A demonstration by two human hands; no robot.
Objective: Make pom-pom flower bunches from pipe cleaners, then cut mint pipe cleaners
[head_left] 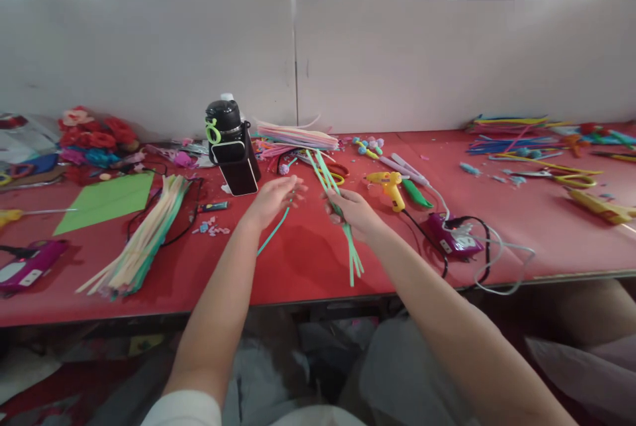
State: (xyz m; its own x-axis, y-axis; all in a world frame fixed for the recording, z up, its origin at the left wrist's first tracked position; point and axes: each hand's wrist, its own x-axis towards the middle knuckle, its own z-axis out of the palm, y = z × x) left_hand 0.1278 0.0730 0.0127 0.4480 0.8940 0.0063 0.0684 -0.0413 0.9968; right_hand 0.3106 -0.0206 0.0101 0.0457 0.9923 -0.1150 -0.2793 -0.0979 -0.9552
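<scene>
My right hand (350, 211) is closed around a small bundle of light green pipe cleaners (354, 255), whose ends stick out above and below the fist. To the left of it, my left hand (277, 201) has its fingers curled, slightly blurred, round a single teal pipe cleaner (273, 232) that trails down toward the table. Scissors with red and yellow handles (338, 173) lie just behind the green bundle. Behind my left hand stands a black bottle in a holder (233, 158).
A thick bundle of cream and green pipe cleaners (144, 240) lies left, by a green sheet (106, 201). On the right are a yellow glue gun (390, 186), a purple power strip (454, 237) with loose cables, and scissors (571, 177). A white partition (209, 48) closes off the back.
</scene>
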